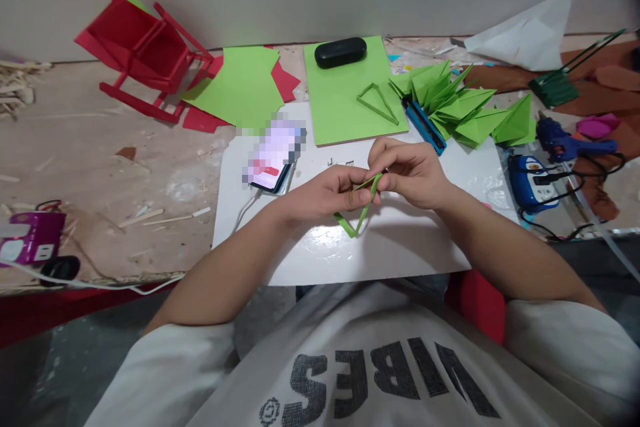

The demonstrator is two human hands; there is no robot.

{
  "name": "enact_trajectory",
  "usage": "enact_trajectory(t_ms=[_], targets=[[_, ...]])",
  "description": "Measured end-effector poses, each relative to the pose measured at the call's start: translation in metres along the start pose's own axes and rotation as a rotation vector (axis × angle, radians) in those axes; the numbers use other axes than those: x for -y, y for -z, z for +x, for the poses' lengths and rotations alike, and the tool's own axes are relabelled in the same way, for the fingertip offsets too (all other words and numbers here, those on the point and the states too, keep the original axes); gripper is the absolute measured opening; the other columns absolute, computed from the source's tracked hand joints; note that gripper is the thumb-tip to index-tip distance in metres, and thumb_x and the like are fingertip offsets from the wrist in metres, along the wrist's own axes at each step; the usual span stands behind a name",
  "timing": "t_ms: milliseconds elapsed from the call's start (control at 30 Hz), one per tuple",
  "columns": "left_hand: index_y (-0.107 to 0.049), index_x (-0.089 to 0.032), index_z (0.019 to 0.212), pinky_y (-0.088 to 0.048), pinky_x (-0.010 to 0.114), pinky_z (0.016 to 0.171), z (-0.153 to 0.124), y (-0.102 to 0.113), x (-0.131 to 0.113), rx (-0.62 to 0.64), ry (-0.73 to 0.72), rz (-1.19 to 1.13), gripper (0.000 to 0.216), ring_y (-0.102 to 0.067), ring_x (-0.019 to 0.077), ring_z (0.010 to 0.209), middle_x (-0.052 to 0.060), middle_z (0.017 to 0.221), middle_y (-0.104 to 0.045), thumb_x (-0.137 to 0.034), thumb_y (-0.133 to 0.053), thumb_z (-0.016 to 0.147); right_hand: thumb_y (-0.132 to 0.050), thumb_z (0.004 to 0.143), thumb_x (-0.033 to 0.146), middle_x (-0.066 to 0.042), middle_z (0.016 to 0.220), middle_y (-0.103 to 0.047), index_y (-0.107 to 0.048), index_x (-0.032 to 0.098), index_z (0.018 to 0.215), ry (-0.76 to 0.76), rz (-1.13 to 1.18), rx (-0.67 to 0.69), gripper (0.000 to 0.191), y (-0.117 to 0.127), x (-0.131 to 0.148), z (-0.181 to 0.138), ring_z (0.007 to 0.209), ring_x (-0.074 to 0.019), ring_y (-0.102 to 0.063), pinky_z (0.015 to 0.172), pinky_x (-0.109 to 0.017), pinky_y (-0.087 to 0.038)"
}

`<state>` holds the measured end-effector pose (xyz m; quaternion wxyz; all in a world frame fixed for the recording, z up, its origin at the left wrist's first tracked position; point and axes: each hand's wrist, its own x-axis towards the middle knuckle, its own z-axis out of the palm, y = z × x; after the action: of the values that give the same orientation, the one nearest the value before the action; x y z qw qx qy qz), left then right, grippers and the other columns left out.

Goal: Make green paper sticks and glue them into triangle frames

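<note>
A narrow green paper strip (364,219), bent to a sharp corner at its lower end, hangs between my two hands above the white board (310,260). My left hand (345,193) pinches the strip from the left, thumb on top. From the right, my right hand (407,170) grips its upper end with thumb and fingers; part of the strip there is hidden by the fingers. Beyond the hands, a similar folded green strip frame (376,101) lies on a green sheet (345,123). A blue cutter (424,125) rests just past my right hand.
A lit phone (275,157) lies left of my hands. At the back stand a black case (341,53) and a red paper chair (145,53). Folded green paper spikes (463,103), a blue glue gun (570,141) and a blue power socket (533,183) are on the right.
</note>
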<state>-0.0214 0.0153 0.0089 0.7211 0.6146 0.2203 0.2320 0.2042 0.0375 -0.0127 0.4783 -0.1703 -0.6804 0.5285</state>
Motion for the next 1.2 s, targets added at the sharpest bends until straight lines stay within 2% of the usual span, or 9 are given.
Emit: enact_trajectory(t_ms=[133,267,400,600,833,1033,1200], targets=[[-0.077,-0.016,0.096,-0.040,0.025,0.056,0.001,-0.001,0.000,-0.014,-0.037,-0.015,0.050,-0.051,0.0113,0.064,0.002,0.080,-0.064,-0.066,-0.084,0.098,-0.097,0.094,0.034,-0.002,0.087,-0.073,-0.090,0.022,0.100,0.073,0.000,0.011,0.014,-0.001,0.001,0.000,0.075,-0.0106,-0.065,0.069,-0.024,-0.055],[-0.076,-0.015,0.098,-0.042,0.025,0.060,0.000,-0.001,-0.003,-0.042,-0.023,0.004,0.051,-0.054,0.0112,0.068,0.003,0.084,-0.067,-0.065,-0.088,0.095,-0.093,0.099,0.031,-0.003,0.090,-0.074,-0.090,0.021,0.104,0.113,-0.076,0.053,0.011,0.002,0.008,0.000,0.076,-0.0108,-0.066,0.071,-0.025,-0.054],[-0.077,-0.016,0.100,-0.044,0.026,0.065,-0.001,0.001,-0.006,-0.052,0.039,0.072,0.051,-0.054,0.0116,0.069,0.001,0.085,-0.066,-0.065,-0.088,0.094,-0.088,0.103,0.030,-0.004,0.093,-0.075,-0.089,0.020,0.106,0.171,-0.267,0.152,0.010,0.015,0.014,0.003,0.079,-0.0118,-0.068,0.075,-0.026,-0.056],[-0.075,-0.017,0.093,-0.044,0.028,0.068,0.001,0.008,-0.008,-0.102,0.166,0.209,0.050,-0.057,0.0153,0.075,0.003,0.086,-0.066,-0.066,-0.086,0.093,-0.072,0.112,0.028,-0.004,0.100,-0.074,-0.086,0.023,0.111,0.289,-0.605,0.203,0.015,0.029,0.012,0.003,0.087,-0.0148,-0.071,0.076,-0.029,-0.057],[-0.079,-0.019,0.086,-0.047,0.031,0.069,-0.002,0.012,-0.012,-0.141,0.182,0.231,0.037,-0.061,0.0178,0.072,0.003,0.079,-0.067,-0.053,-0.093,0.085,-0.073,0.108,0.026,-0.004,0.102,-0.078,-0.085,0.028,0.112,0.374,-0.803,0.215,0.013,0.031,0.005,0.001,0.091,-0.0201,-0.076,0.081,-0.036,-0.060],[-0.081,-0.018,0.085,-0.034,0.030,0.059,-0.003,0.019,-0.012,-0.088,0.226,0.206,0.036,-0.048,0.0140,0.060,0.003,0.071,-0.061,-0.052,-0.093,0.086,-0.070,0.107,0.021,-0.003,0.099,-0.079,-0.081,0.029,0.110,0.485,-0.881,0.171,0.014,0.027,-0.006,-0.001,0.086,-0.0201,-0.076,0.074,-0.035,-0.055],[-0.080,-0.019,0.083,-0.033,0.029,0.058,-0.002,0.020,-0.011,-0.082,0.214,0.198,0.034,-0.048,0.0138,0.060,0.002,0.070,-0.059,-0.050,-0.093,0.085,-0.067,0.106,0.021,-0.004,0.097,-0.080,-0.079,0.028,0.110,0.538,-0.933,0.156,0.014,0.026,-0.009,-0.003,0.086,-0.0206,-0.077,0.073,-0.036,-0.056]])
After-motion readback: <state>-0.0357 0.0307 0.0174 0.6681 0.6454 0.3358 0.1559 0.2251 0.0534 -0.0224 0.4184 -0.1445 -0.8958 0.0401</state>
